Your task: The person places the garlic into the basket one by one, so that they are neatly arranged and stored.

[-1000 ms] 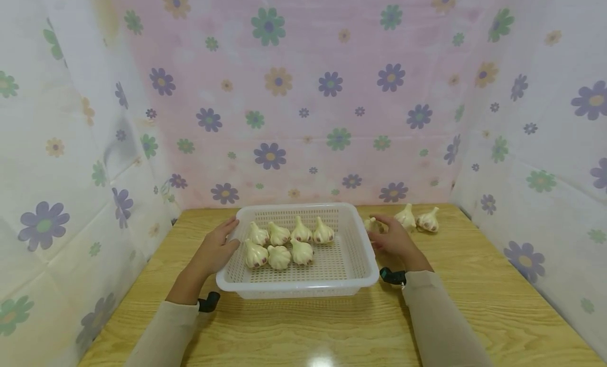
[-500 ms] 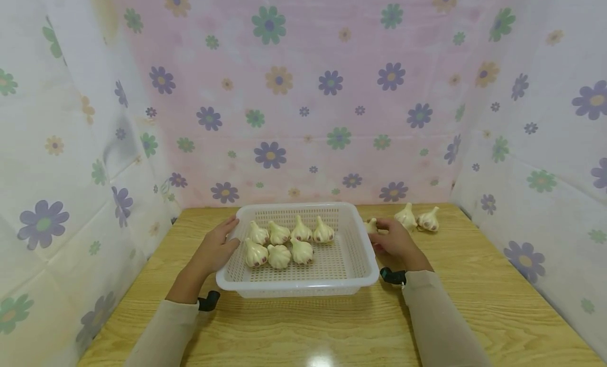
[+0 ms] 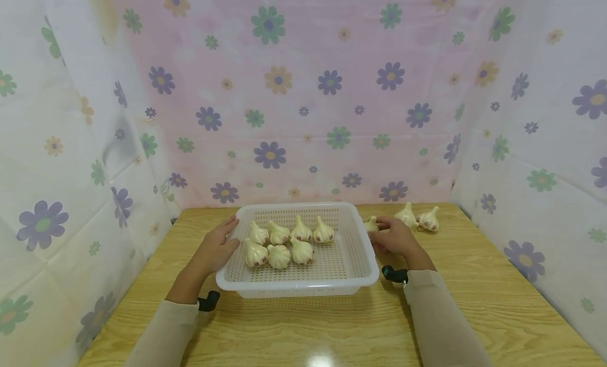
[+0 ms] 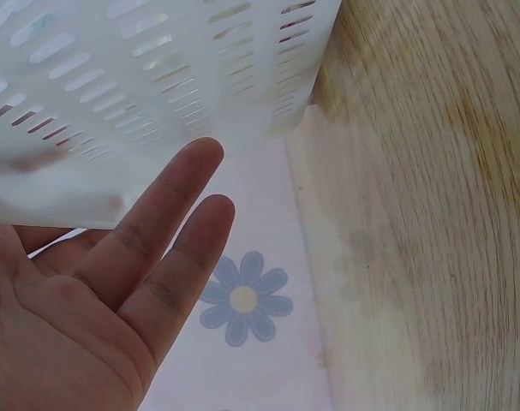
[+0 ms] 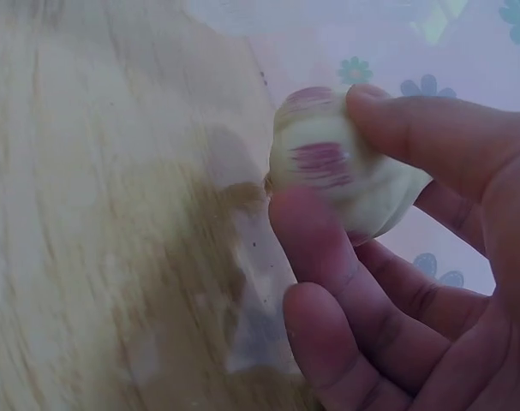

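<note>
A white slotted plastic basket point(image 3: 299, 286) sits on the table with several garlic bulbs point(image 3: 280, 257) in two rows inside it. My left hand point(image 3: 218, 248) rests against the basket's left side. Two of its fingers lie straight beside the wall in the left wrist view, while the others are partly hidden by the rim. Just beyond the right rim, my right hand point(image 3: 393, 238) pinches another garlic bulb point(image 3: 371, 225) between thumb and fingers. In the right wrist view, that purple-streaked garlic bulb point(image 5: 324, 163) shows close over the wood.
Two more garlic bulbs point(image 3: 428, 219) lie behind my right hand, at the table's back right. Flower-patterned cloth point(image 3: 303, 119) stands along the back and both sides of the wooden table point(image 3: 265, 335).
My right hand has shifted slightly and its fingers lie lower, so more of the pinched garlic bulb's neck shows. The left hand and basket have stayed in place.
</note>
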Demonstrator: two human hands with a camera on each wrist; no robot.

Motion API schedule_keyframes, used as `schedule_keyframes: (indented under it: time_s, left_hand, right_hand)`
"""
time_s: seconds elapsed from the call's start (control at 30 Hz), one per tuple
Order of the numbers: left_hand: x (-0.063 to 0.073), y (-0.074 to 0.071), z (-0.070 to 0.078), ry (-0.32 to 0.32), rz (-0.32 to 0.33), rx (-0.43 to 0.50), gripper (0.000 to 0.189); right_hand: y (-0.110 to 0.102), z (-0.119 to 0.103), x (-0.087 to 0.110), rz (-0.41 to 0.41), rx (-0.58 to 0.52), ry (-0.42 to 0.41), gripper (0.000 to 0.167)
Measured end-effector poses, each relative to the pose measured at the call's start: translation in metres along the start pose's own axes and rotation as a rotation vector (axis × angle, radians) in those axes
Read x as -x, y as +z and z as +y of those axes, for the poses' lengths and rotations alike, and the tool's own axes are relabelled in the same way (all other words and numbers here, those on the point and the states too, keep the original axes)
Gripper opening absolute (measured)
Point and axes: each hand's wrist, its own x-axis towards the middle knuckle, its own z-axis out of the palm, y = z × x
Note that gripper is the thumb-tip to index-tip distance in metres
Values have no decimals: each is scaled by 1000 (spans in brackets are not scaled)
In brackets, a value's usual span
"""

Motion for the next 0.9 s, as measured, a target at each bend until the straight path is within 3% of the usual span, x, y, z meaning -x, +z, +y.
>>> schedule_keyframes:
  time_s: [0.27,0.57,0.9]
  left_hand:
    - [0,0,1,-8,-1,2,63]
    - [0,-1,1,-6,-1,7,63]
    - [0,0,-1,-1,5,7,63]
  right_hand:
    - [-4,-4,0,21,28,-14,78]
    - [-12,-11,3,99,109,-24,83]
    - [-17,-13,5,142,51,-50,82]
